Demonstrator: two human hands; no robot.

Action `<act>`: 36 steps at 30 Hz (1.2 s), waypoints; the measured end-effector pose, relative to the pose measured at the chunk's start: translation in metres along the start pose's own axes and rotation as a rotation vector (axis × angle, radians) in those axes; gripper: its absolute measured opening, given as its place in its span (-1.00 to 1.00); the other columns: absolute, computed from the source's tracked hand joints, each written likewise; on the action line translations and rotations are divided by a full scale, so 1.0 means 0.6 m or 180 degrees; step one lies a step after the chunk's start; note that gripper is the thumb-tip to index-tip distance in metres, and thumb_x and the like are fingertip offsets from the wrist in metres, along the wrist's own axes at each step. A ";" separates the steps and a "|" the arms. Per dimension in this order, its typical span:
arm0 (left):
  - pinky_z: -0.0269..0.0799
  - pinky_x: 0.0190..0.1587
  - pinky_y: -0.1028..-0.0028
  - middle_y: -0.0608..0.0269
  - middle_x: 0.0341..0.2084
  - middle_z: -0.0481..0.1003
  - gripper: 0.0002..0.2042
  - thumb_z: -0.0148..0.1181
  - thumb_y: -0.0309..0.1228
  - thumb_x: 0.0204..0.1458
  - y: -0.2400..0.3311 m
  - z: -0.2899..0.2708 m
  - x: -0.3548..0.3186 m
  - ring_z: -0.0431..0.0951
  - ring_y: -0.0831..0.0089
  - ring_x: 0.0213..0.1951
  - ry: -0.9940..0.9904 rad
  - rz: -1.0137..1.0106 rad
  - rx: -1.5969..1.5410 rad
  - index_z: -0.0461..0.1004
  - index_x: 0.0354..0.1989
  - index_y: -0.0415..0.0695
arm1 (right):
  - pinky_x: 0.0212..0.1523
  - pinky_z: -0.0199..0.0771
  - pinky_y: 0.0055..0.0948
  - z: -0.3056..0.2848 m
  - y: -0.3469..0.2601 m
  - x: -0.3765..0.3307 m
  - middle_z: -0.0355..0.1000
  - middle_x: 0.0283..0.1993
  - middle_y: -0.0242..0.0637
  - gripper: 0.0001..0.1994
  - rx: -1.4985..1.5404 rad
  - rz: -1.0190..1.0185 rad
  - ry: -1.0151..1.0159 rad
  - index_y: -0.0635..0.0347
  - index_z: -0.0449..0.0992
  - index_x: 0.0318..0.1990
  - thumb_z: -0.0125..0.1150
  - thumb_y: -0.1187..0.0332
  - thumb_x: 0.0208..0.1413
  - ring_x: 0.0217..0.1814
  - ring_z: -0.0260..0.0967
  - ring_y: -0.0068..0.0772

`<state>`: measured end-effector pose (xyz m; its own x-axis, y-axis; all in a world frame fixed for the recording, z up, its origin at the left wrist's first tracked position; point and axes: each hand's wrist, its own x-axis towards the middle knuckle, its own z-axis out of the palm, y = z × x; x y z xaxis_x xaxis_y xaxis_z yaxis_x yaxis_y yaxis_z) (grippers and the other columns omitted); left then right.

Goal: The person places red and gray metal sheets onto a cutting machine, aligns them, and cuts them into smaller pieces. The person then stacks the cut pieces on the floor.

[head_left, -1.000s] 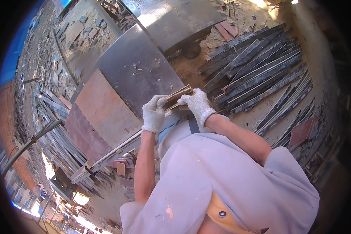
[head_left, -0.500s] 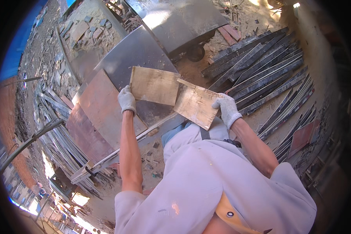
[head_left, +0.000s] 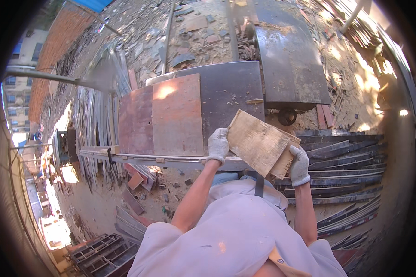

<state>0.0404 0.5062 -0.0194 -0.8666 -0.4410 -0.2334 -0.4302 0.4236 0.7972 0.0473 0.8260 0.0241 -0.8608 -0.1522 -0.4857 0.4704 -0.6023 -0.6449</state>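
Both of my hands wear pale work gloves and hold stacked plywood pieces (head_left: pixel 260 142), light brown and roughly rectangular, tilted in front of me. My left hand (head_left: pixel 217 144) grips the stack's left edge. My right hand (head_left: pixel 299 166) grips its lower right corner. The stack hangs over the near edge of a dark, worn saw table (head_left: pixel 226 92). A reddish-brown board (head_left: pixel 164 115) lies flat on the table's left part, just left of my left hand.
A metal rail (head_left: pixel 138 157) runs along the table's near edge. Long dark planks (head_left: pixel 346 171) are stacked on the ground at right. Metal strips (head_left: pixel 94 124) are piled at left. A second dark panel (head_left: pixel 289 51) lies beyond the table. Rubble covers the dirt ground (head_left: pixel 194 27).
A second ago my hands held the pieces together close to my chest, then spread two sheets apart. Now the pieces are stacked together again, and my view has swung so the table lies straight ahead.
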 end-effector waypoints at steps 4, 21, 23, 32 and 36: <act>0.48 -0.09 -0.05 -0.16 -0.21 0.63 -0.65 0.02 -0.08 0.41 -0.054 0.001 -0.112 0.60 -0.22 -0.11 0.0082 -0.0142 0.0337 0.61 -0.14 -0.08 | 0.30 0.50 -0.26 0.053 0.009 -0.024 0.50 0.28 -0.14 -0.26 -0.0131 0.0852 -0.0557 0.33 0.41 0.32 0.19 -0.21 0.33 0.22 0.53 -0.32; 0.58 -0.04 0.28 0.14 -0.18 0.70 -0.68 0.28 -0.18 0.29 -0.349 -0.205 -0.358 0.69 0.33 -0.15 0.1046 -0.1305 -0.0166 0.61 0.03 -0.14 | 0.53 0.39 -0.16 0.470 -0.081 0.058 0.29 0.48 0.12 -0.50 -0.1728 -0.1891 -0.2294 0.44 0.23 0.45 0.05 0.35 0.49 0.45 0.37 -0.03; 0.58 -0.03 0.26 0.15 -0.17 0.70 -0.68 0.29 -0.17 0.28 -0.456 -0.214 -0.434 0.68 0.33 -0.13 0.1329 -0.1593 -0.0670 0.61 0.03 -0.15 | 0.42 0.53 -0.16 0.447 0.049 0.023 0.34 0.44 0.11 -0.54 -0.1558 -0.0863 -0.2448 0.40 0.28 0.44 0.05 0.49 0.45 0.37 0.45 -0.01; 0.50 -0.39 0.39 0.33 -0.41 0.62 -0.81 0.25 -0.29 0.29 -0.803 -0.273 -0.870 0.57 0.51 -0.46 0.2268 -0.3171 -0.1360 0.63 -0.11 -0.14 | 0.24 0.68 -0.04 0.381 0.560 -0.179 0.43 0.30 0.19 -0.47 -0.2451 0.1112 -0.1875 0.48 0.32 0.38 -0.10 0.74 0.22 0.27 0.53 0.16; 0.51 -0.39 0.38 0.32 -0.37 0.63 -0.78 0.24 -0.26 0.30 -0.877 -0.370 -0.921 0.60 0.48 -0.45 0.2691 -0.3388 -0.2117 0.62 -0.06 -0.13 | 0.15 0.73 -0.10 0.405 0.681 -0.211 0.46 0.25 0.14 -0.42 -0.3168 0.1229 -0.1948 0.49 0.35 0.34 -0.15 0.80 0.11 0.18 0.59 0.08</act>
<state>0.8015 0.3514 -0.1864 0.2615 -0.7119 -0.6518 -0.3548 -0.6989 0.6210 0.3014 0.4085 -0.0345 -0.4556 -0.6915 -0.5606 0.4269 0.3829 -0.8193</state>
